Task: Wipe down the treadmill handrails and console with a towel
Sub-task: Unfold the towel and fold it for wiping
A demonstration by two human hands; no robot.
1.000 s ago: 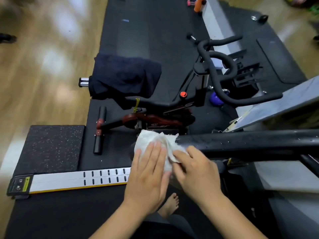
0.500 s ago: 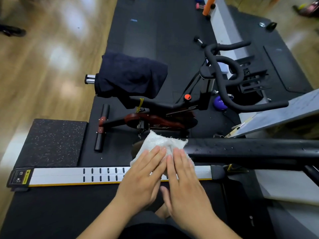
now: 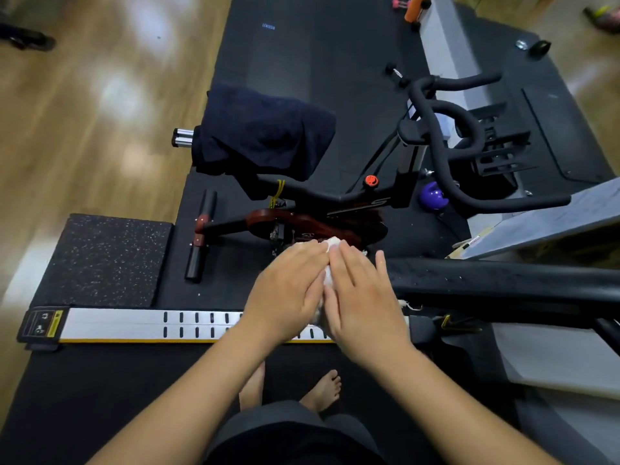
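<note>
Looking down from head height, two bare feet [image 3: 322,389] stand on the dark treadmill belt [image 3: 100,397] at 6 o'clock, with open belt stretching away toward 8 o'clock. Just beyond the feet, a silver side rail [image 3: 117,325] with a yellow lower edge crosses the view from 9 o'clock toward the centre, marking the belt's far edge.

At the centre, both hands lie side by side over the end of the black handrail [image 3: 503,280], which runs off toward 3 o'clock. The left hand [image 3: 285,290] and the right hand [image 3: 362,293] have straight fingers laid flat, pressing down rather than gripping. The white towel [image 3: 327,280] is almost wholly covered by them; only a strip shows in the gap between the hands, a small tuft at the fingertips [image 3: 315,246], and loose threads just right of the right hand. The towel sits on the handrail's left end.

Past the side rail at 9 o'clock lies a speckled black mat [image 3: 107,260], with wooden floor [image 3: 84,129] open beyond it toward 10 and 11 o'clock. Directly beyond the hands, at 12 to 1 o'clock, stands an exercise bike [image 3: 335,209] on black matting, a dark blue cloth [image 3: 265,132] draped over its seat and its black handlebars [image 3: 449,135] reaching toward 2 o'clock.
</note>
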